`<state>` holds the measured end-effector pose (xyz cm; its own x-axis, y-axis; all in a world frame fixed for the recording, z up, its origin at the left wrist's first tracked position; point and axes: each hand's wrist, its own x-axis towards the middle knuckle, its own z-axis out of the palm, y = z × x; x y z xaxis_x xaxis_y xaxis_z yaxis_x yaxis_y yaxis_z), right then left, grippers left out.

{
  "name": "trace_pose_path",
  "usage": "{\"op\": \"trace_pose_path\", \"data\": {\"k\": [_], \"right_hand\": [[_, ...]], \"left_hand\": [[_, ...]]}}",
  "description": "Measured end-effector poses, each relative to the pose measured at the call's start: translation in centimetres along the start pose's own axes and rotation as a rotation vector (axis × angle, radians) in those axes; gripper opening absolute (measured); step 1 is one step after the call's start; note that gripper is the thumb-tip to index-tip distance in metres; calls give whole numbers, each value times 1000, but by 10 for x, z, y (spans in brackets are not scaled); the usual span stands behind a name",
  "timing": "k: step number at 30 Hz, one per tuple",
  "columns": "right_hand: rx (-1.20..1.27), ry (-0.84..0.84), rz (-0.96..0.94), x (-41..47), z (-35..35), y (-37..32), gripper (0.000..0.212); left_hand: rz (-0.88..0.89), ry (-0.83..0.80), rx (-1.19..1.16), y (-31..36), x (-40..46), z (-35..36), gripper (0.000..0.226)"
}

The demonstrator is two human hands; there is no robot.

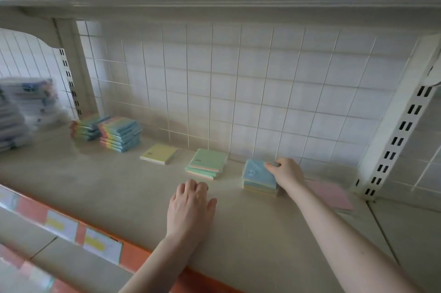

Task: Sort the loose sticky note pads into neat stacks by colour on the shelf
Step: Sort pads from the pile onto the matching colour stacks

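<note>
Your right hand [287,172] pinches the top blue pad [259,172] of a mixed stack at the shelf's [119,187] back; your left hand [189,206] rests flat nearby, fingers relaxed.

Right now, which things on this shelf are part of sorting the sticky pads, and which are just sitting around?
In the job: yellow pad; green-topped stack; blue-topped stack, top pad gripped by right hand; pink pad.

Lying about: rainbow packs; plastic-wrapped bundles; price labels.
</note>
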<state>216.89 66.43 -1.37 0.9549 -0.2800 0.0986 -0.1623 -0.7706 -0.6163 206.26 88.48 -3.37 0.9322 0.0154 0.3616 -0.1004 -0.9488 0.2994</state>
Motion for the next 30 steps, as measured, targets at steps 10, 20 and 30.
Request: {"op": "trace_pose_path", "data": {"k": [10, 20, 30], "right_hand": [[-65, 87, -41, -4, 5, 3, 30], [-407, 373, -185, -68, -43, 31, 26], [-655, 421, -33, -166, -106, 118, 26]], "left_hand": [[3, -43, -51, 2, -1, -4, 31], [77, -62, -79, 4, -4, -4, 35], [192, -37, -178, 56, -28, -12, 40]]}}
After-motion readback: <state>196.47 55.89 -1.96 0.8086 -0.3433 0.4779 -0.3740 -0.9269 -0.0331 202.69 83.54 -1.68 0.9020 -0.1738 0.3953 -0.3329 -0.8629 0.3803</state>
